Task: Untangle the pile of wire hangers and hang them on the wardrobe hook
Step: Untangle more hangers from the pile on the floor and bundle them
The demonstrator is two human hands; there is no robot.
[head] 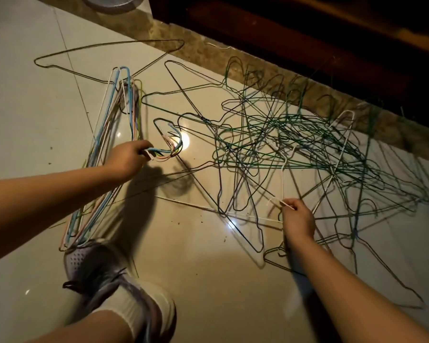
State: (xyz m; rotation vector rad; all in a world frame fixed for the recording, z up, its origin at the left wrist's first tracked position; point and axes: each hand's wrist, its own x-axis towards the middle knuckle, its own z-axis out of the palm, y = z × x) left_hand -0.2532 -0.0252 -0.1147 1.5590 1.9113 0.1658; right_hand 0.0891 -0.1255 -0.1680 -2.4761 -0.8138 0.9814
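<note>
A white hanger (275, 200) is pinched by its hook in the right hand (298, 217) at the tangled pile's (307, 144) near edge; the pile spreads far-right. Bundled pastel hangers (162, 152) are clasped in the left hand (125, 160).

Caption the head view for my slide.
Left hand grips bundled pastel hangers; right hand pinches a white hanger in the tangle.

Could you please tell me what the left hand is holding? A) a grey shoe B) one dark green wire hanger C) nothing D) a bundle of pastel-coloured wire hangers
D: the left hand grips the bundle of pastel-coloured wire hangers just below their hooks.
</note>
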